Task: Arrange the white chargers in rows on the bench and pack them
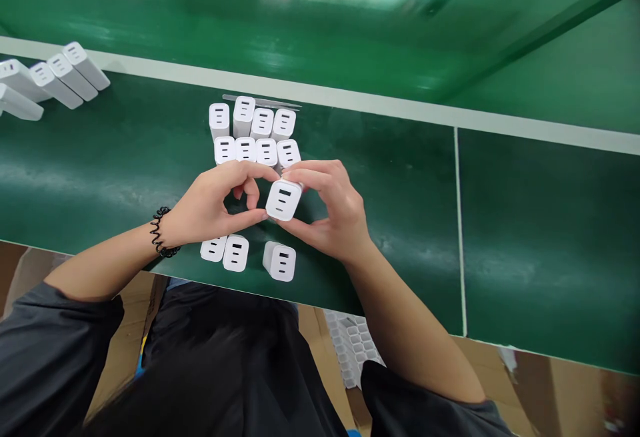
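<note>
A white charger block (283,200) with three ports on its face is held above the green table (100,170). My right hand (327,214) grips it, thumb below and fingers over the top. My left hand (215,204), with a black coil band on the wrist, pinches at the block's left edge with thumb and forefinger. Just beyond my hands, several white chargers (253,134) stand in two rows. Three more chargers (235,252) sit near the table's front edge below my hands, one of them (280,261) a little apart.
At the far left, several white chargers (55,80) lie in a slanted row. A grey strip (400,110) runs across the table, and a thin white line (459,224) crosses it on the right. Below the edge are cardboard boxes and a white tray (353,347).
</note>
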The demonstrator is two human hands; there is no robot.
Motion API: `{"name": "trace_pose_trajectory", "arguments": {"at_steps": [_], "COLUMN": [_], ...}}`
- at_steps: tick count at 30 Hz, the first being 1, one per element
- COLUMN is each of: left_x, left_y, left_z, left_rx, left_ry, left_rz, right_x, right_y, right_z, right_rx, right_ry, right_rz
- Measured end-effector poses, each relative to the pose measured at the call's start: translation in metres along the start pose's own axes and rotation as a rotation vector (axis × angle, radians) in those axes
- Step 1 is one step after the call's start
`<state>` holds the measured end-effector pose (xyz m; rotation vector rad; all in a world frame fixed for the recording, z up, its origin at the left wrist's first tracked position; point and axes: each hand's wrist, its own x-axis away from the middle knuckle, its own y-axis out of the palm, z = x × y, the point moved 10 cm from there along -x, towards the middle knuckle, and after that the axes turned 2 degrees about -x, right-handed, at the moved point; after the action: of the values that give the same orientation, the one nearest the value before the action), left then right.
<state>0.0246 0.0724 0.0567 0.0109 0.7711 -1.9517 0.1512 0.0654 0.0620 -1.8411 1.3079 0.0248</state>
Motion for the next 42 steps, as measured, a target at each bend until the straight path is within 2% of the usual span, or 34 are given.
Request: {"name": "trace_pose_trajectory", "arguments": {"at_steps": [3,6,8,12,17,21,26,31,37,42], "left_x": [-0.001,-0.002,-0.003,-0.004,-0.005,-0.013,-0.034,-0.049,-0.046,-0.041], "left_y": [0.000,-0.008,-0.016,-0.025,-0.025,-0.022,0.001,0.019,0.017,0.015], "left_z": [-0.005,-0.004,-0.005,-0.014,-0.025,-0.020,-0.016,-0.020,-0.023,-0.028], "left_rx": [-0.136,-0.326,-0.425,-0.540,-0.571,-0.622,-0.744,-0.734,-0.726,-0.723], "left_ry": [0.009,0.084,0.096,0.034,0.003,0.012,-0.037,-0.018,-0.007,-0.021], "left_rz": [-0.017,0.033,0.082,0.147,0.149,0.145,0.009,-0.059,-0.082,-0.085], "right_x": [0.002,0.008,0.011,0.011,0.007,0.005,0.005,0.004,0.000,0.001], "right_y": [0.007,0.007,-0.001,-0.013,-0.007,0.001,0.001,-0.003,-0.014,-0.009], "right_z": [0.015,0.039,0.059,0.084,0.093,0.089,0.085,0.082,0.069,0.071], "right_rx": [-0.001,-0.001,0.002,0.008,0.035,0.013,-0.013,-0.014,0.004,0.018], "right_ry": [0.078,0.197,0.301,0.400,0.389,0.353,0.332,0.300,0.236,0.241], "right_rz": [-0.169,-0.376,-0.407,-0.314,-0.157,-0.167,-0.177,-0.139,-0.058,-0.077]}}
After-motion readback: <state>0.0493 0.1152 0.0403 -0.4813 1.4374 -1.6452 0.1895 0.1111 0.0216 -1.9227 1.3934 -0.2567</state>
